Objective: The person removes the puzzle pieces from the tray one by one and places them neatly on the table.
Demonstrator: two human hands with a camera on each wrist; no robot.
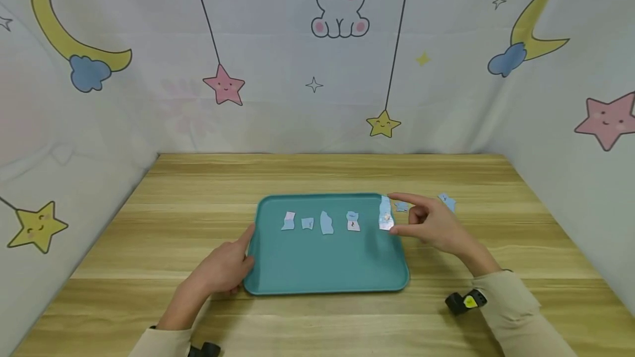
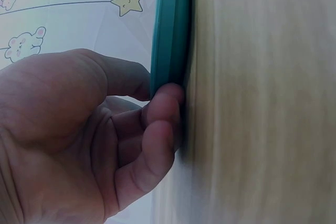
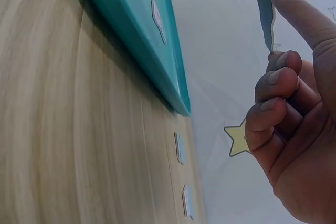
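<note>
A shallow teal tray (image 1: 327,269) lies on the wooden table, its left edge gripped by my left hand (image 1: 223,266). In the left wrist view, the thumb lies against the rim (image 2: 170,35) and the other fingers curl at its underside. My right hand (image 1: 439,225) pinches a tall, wavy-edged light-blue card piece (image 1: 385,214) by its ends, between thumb and forefinger. The right wrist view has this card piece (image 3: 266,17) edge-on, raised above the tray. Several card pieces lie in a row on the tray, including a narrow blue one (image 1: 326,223) and a pink-and-blue one (image 1: 353,222).
Right of the tray, near my right hand, a small blue card piece (image 1: 401,206) and a larger blue one (image 1: 447,202) lie on the table (image 1: 198,180). A white cloth (image 1: 278,125) with printed stars, moons and a rabbit stands around the back and sides.
</note>
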